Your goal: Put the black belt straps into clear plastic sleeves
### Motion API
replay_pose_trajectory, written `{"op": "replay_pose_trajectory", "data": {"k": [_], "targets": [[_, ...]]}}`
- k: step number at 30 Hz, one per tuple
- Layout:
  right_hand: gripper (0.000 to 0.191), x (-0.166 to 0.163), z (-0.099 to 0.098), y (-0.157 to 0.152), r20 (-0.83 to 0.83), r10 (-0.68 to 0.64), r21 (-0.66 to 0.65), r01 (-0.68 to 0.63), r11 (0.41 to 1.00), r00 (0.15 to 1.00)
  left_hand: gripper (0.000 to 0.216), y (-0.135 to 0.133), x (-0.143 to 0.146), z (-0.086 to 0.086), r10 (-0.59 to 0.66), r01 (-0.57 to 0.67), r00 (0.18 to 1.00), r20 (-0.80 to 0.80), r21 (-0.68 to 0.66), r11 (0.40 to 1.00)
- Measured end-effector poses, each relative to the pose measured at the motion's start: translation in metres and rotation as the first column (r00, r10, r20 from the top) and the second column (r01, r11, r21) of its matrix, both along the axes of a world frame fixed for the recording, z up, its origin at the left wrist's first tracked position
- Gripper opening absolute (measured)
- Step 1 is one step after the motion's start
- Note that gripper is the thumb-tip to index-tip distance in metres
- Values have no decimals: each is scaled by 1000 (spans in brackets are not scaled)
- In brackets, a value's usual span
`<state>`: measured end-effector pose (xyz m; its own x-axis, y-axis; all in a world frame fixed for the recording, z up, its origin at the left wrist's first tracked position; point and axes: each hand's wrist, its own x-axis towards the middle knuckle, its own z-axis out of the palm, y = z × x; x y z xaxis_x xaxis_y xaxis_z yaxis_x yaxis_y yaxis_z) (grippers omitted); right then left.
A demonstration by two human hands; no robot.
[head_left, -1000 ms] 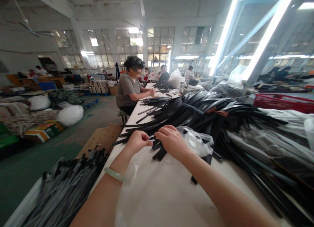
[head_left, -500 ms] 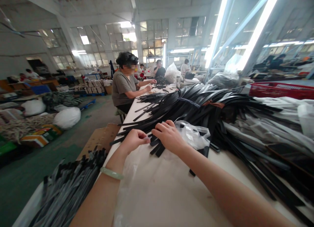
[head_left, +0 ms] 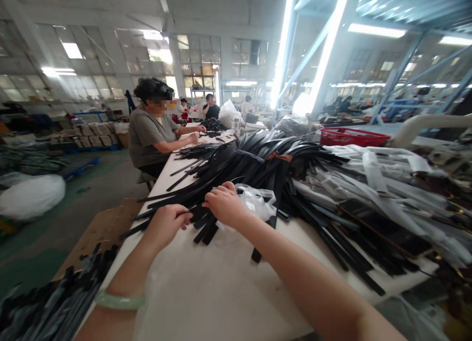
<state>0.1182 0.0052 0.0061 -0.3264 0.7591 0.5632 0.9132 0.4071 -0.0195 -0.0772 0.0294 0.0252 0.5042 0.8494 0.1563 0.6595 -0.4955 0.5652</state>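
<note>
My left hand [head_left: 166,226] is closed in a pinch at the end of a thin black strip [head_left: 194,213], close to the table's left edge. Just to its right, my right hand [head_left: 223,202] has its fingers curled over the black strips; its fingertips are partly hidden, and I cannot make out what they grip. A crumpled clear plastic bag [head_left: 260,202] lies against the right hand's far side. Short strip ends [head_left: 206,234] stick out below both hands. Behind them spreads a large pile of black strips [head_left: 236,159], tied in bundles.
A white table [head_left: 206,292] runs forward to a co-worker [head_left: 151,134] seated on its left. White wrapped strips [head_left: 383,169] and a phone-like dark slab [head_left: 383,226] lie right, before a red crate [head_left: 352,136]. More plastic-wrapped strips [head_left: 55,301] stand low on the left.
The view has turned to the right, so the scene sits further left. My left hand has moved slightly apart from the right and now pinches a black strip where clear plastic showed before.
</note>
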Motion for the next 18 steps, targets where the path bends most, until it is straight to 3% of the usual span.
{"op": "replay_pose_trajectory", "data": {"k": [5,11,14,18], "targets": [[25,5,4,-3,63,103,6,-103,995,993,27,-1,3,2,-61,92,981,-186,162,983],[19,-11,4,-13,103,172,7,-174,985,980,32,-8,12,2,-62,126,967,-246,254,959],[21,-7,2,-10,52,88,-35,-86,996,995,29,-7,5,7,46,75,944,-328,348,935],[19,14,-1,-1,78,-75,-196,89,977,994,29,-3,-9,15,206,1,891,-405,454,891]]}}
